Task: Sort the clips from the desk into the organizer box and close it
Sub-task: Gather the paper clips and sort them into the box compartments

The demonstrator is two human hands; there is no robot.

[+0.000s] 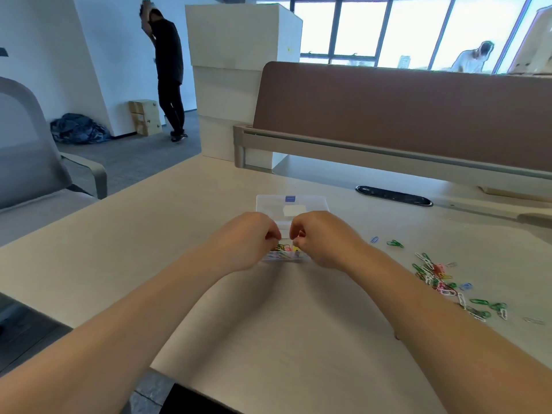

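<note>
**Status at sorting station**

Labelling: the clear plastic organizer box [286,256] carries a small blue rectangular label [290,199] at the far edge of its lid [268,204]. A white label [294,210] sits just nearer on the same lid. Any writing on either label is too small to read.

Position: the box rests on the pale beige desk [179,234], directly ahead of the person. The lid is swung open toward the box's far side. The near compartments hold sorted coloured clips [282,248], green, yellow and pink among them.

Grip: the left hand [248,239] sits at the box's left side and the right hand [325,239] at its right side. Both are over the near half of the box, with a narrow gap between them. The fingers of both hands are curled inward, tips down toward the compartments. The fingertips are hidden, so it cannot be told whether either hand pinches a clip or the box wall.

Orientation: the hinge line runs left to right across the desk. The hands cover both ends of the base, so its long axis cannot be fixed.

Remaining stock: a scatter of loose coloured paper clips [442,282] lies to the right of the box, well apart from it, pointing in mixed directions. One blue stray clip [374,239] and one green stray clip [395,243] lie between the scatter and the box.

Surroundings: a black oval cable port [393,196] lies beyond the box to its right. A brown partition panel [403,115] stands beyond the box.
</note>
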